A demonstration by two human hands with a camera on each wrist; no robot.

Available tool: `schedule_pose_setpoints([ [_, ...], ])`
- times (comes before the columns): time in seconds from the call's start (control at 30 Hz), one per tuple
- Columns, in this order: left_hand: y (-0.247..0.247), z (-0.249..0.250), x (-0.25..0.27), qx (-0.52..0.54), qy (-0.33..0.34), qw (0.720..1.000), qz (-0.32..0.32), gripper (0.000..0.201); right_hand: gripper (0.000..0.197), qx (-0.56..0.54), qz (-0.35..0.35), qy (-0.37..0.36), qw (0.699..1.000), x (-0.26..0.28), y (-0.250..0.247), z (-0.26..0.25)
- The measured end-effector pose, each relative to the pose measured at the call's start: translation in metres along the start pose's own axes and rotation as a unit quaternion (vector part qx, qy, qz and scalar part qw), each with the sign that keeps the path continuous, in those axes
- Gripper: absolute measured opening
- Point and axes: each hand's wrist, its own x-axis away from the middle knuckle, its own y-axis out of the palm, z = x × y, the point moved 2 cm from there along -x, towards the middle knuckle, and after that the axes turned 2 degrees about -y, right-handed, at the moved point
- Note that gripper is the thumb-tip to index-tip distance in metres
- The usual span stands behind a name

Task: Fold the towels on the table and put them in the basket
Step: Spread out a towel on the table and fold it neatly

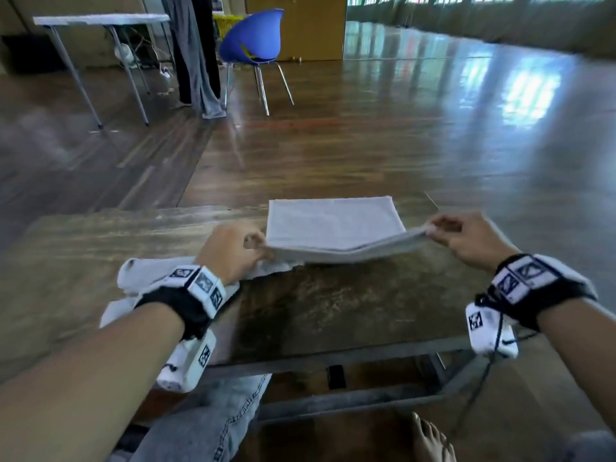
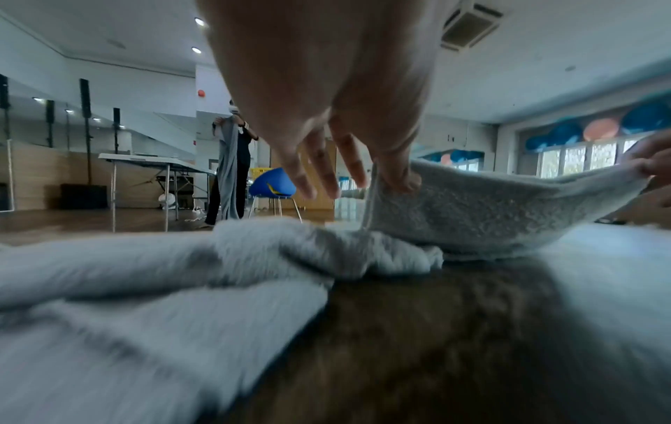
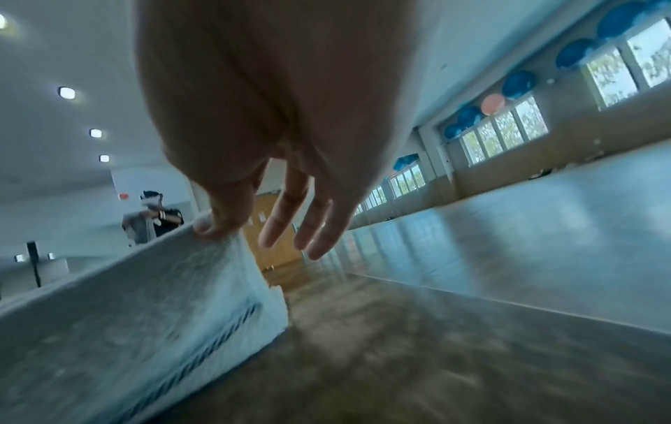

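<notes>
A grey folded towel (image 1: 333, 225) lies on the worn wooden table (image 1: 333, 308), its near edge lifted off the top. My left hand (image 1: 233, 248) pinches the near left corner; in the left wrist view the thumb and forefinger of that hand (image 2: 392, 175) hold the towel (image 2: 490, 212). My right hand (image 1: 466, 238) pinches the near right corner, seen in the right wrist view as the hand (image 3: 225, 226) on the towel's edge (image 3: 145, 287). A second, crumpled towel (image 1: 143, 278) lies under my left wrist. No basket is in view.
The table's far edge runs just behind the folded towel. Beyond it are a shiny wooden floor, a blue chair (image 1: 253, 45), a white folding table (image 1: 100, 21) and a standing person (image 2: 232, 169) holding cloth. My knee (image 1: 206, 425) and bare foot (image 1: 430, 441) are under the table.
</notes>
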Motion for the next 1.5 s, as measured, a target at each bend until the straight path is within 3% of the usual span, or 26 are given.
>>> schedule_pose_setpoints([
  [0.07,0.012,-0.006,0.013,0.016,-0.008,0.999,-0.046,0.014,0.005,0.005,-0.057,0.023,0.998,0.023,0.002,0.017],
  [0.3,0.016,0.006,0.028,0.049,-0.016,0.996,-0.078,0.016,0.010,-0.047,-0.041,-0.022,0.998,0.058,-0.012,0.015],
  [0.4,0.013,0.013,0.031,0.042,-0.034,0.992,-0.111,0.018,0.004,-0.031,-0.079,-0.013,0.996,0.062,-0.017,0.007],
  [0.53,0.012,0.020,0.028,0.000,-0.055,0.969,-0.242,0.019,0.007,-0.060,-0.148,0.068,0.985,0.067,-0.020,0.009],
  [0.63,0.013,0.024,0.021,0.036,-0.077,0.943,-0.322,0.020,0.010,-0.088,-0.185,0.113,0.972,0.068,-0.022,0.014],
  [0.7,0.014,0.025,0.012,0.058,-0.076,0.955,-0.280,0.021,0.011,-0.073,-0.172,0.111,0.976,0.064,-0.021,0.017],
  [0.8,0.020,0.024,-0.008,0.073,-0.079,0.983,-0.148,0.021,0.011,-0.045,-0.072,0.090,0.992,0.046,-0.017,0.025],
  [0.9,0.033,0.021,-0.027,0.036,-0.086,0.992,-0.082,0.020,0.009,0.003,0.003,0.089,0.996,0.024,-0.012,0.034],
  [1.0,0.051,0.017,-0.042,-0.003,-0.103,0.992,-0.072,0.020,0.015,0.079,0.020,0.107,0.991,0.006,0.000,0.040],
  [1.1,0.066,0.012,-0.051,-0.057,-0.102,0.988,-0.096,0.021,0.013,0.128,-0.030,0.142,0.981,-0.003,0.016,0.044],
  [1.23,0.072,0.007,-0.053,-0.073,-0.098,0.984,-0.132,0.021,0.011,0.153,-0.063,0.140,0.976,-0.007,0.025,0.042],
  [1.37,0.059,0.013,-0.057,-0.066,-0.063,0.989,-0.118,0.020,0.010,0.155,-0.072,0.112,0.979,-0.004,0.020,0.030],
  [1.43,0.046,0.022,-0.060,-0.053,-0.028,0.996,-0.069,0.016,0.008,0.143,-0.023,0.075,0.987,-0.005,0.010,0.017],
  [1.5,0.030,0.033,-0.062,-0.028,0.008,1.000,0.003,0.012,0.003,0.128,0.086,0.007,0.988,-0.008,-0.004,0.003],
])
